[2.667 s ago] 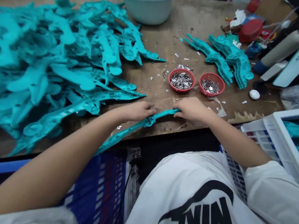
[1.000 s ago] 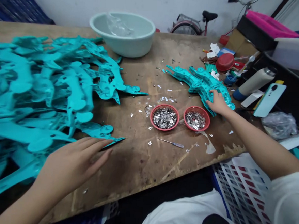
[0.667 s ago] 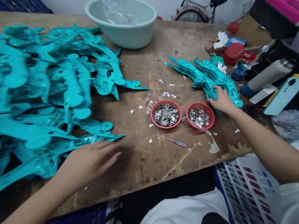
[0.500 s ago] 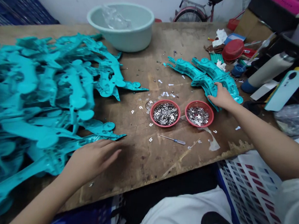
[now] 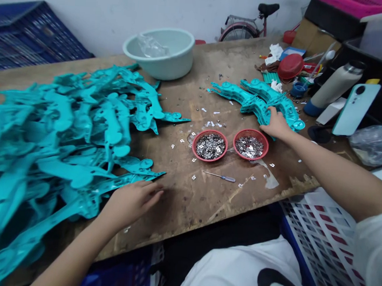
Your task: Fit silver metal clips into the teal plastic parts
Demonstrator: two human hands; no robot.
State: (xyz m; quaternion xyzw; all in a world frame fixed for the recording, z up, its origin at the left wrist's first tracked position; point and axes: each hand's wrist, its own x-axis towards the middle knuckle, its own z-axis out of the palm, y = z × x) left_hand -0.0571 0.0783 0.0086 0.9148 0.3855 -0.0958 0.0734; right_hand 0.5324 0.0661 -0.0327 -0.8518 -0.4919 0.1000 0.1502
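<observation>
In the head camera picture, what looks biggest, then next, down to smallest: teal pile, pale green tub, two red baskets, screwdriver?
1. Teal pile
2. Pale green tub
3. Left red basket and right red basket: they look alike, so they share this place
4. Screwdriver

A pile of parts (image 5: 60,112) covers the left of the table (image 5: 173,211), a bag (image 5: 153,47) in a basin (image 5: 170,68) behind it. Mid-table, two baskets (image 5: 209,160) hold clips (image 5: 210,146), a screwdriver (image 5: 229,179) before them. Behind the right basket (image 5: 252,158) lie two parts (image 5: 233,93); right of these, a bottle (image 5: 334,90), then a phone (image 5: 356,111).
</observation>
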